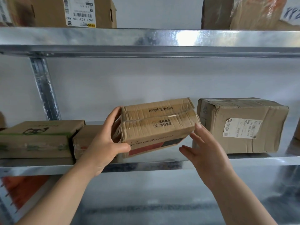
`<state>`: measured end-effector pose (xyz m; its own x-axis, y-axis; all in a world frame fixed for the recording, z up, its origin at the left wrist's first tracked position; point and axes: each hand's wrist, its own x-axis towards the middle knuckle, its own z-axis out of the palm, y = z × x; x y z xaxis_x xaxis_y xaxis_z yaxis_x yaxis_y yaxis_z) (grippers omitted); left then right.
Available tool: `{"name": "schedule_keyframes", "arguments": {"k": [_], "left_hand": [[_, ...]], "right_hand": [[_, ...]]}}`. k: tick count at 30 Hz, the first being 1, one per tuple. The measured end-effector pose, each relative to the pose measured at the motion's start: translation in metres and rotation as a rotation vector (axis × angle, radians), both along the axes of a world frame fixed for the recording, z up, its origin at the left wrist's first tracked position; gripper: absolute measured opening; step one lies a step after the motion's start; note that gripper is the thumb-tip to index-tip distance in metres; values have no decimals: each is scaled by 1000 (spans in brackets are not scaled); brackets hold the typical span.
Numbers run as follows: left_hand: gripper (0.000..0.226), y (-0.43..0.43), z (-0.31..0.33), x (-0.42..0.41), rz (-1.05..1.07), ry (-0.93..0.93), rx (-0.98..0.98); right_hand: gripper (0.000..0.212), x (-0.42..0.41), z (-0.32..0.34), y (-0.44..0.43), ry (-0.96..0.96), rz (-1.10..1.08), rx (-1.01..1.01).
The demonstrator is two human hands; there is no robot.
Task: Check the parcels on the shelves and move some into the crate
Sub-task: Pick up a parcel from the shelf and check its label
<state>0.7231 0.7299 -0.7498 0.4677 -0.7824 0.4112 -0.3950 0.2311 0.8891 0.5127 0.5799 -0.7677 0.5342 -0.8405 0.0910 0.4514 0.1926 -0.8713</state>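
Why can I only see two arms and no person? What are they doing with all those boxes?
The camera sits on the person's head and looks forward, so you see only their arms, as if through their eyes. They stand before a metal shelf. The left hand grips the left end of a brown taped box, which is tilted, its right end higher. The right hand is open, fingers straight, at the box's right end. Beside it on the shelf are a flat box with a cat face, a small box behind the left hand, and a big box with a white label on the right. On the shelf above stand more boxes.
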Motion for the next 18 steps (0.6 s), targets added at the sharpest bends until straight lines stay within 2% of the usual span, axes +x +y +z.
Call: {"name": "schedule_keyframes", "arguments": {"k": [4, 8, 11, 18], "left_hand": [[112, 0, -3, 0, -9, -40, 33], [115, 2, -6, -3, -51, -67, 52], [117, 3, -10, -3, -88, -73, 67], [122, 5, -8, -10, -109, -75, 131]], "right_hand": [[55, -2, 2, 2, 33, -14, -29], [42, -3, -1, -5, -37, -1, 115], [36, -3, -7, -13, -102, -8, 210], [31, 1, -15, -19, -154, -29, 218]]}}
